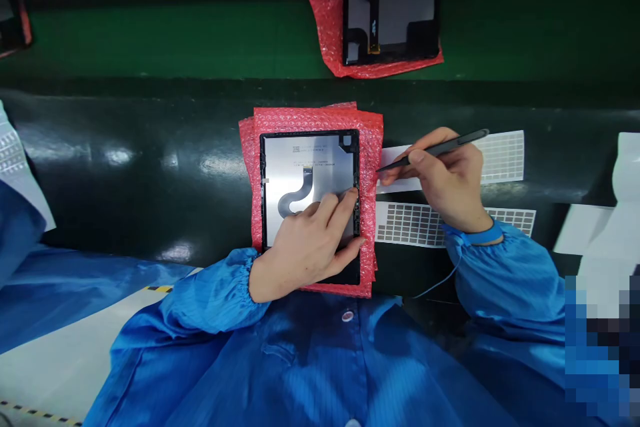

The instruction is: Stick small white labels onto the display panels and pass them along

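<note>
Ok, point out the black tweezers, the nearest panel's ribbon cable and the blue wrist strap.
Black tweezers (453,145), head view: middle of the shaft.
Ribbon cable (307,183), head view: its upper run.
Blue wrist strap (484,237), head view: the band.

Monitored from my remote station, a single head-worn camera looks forward and steeply down over the near edge of a dark tabletop (125,193). I get the wearer's blue coat (320,367) across the bottom of the view, the left hand (307,243) and right hand (447,183) whole at close range, and a green strip (150,43) beyond the tabletop's far edge.
</note>
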Motion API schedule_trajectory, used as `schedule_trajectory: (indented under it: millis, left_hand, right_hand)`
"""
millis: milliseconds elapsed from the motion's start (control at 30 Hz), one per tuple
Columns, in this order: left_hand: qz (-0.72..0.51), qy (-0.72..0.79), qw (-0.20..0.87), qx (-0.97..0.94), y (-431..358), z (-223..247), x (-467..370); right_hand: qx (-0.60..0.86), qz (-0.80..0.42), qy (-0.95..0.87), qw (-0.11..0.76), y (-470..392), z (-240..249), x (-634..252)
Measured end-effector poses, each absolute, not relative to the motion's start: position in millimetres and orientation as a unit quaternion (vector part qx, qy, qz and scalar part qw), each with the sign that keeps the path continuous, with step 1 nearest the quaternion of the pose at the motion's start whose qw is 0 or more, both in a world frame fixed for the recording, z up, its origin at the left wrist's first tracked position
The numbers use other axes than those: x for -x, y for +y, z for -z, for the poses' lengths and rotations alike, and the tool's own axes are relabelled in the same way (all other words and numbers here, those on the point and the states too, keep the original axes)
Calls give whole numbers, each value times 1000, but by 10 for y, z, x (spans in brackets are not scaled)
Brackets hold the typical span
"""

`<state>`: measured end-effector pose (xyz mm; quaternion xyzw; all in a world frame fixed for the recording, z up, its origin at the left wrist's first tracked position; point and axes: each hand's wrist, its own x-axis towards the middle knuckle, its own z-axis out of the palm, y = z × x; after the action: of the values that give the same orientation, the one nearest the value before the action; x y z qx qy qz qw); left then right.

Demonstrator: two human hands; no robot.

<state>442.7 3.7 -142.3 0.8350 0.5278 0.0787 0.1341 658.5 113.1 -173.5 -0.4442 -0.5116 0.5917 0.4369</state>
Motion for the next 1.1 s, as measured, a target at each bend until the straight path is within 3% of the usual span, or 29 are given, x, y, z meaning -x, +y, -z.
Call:
schedule_trajectory:
  millis: [133,333,500,733,933,1100]
  left_hand:
    - [-106,530,156,-827,12,1369,-4340]
    - [-127,738,209,-629,73,1331,-3604]
    - [-225,672,371,-600,65,1433,-3301]
    - [-332,673,362,-553,88,1567,-3411]
    - [-455,617,429,-478,204,1584,-3530]
    - [-587,561,429,-397,799,1570,-3303]
  right_hand:
    - [473,-538,-482,505,1135,1763,-6734]
    - [529,-473,-418,567,1099,1897,-6951]
    - [560,-472,-406,547,1145,1924,-6979]
    - [582,-475,-408,519,1189,1926,-7021]
    - [575,-495,-401,512,1177,1858,-7026]
    - [569,-483,-404,529,1185,1941,-7062]
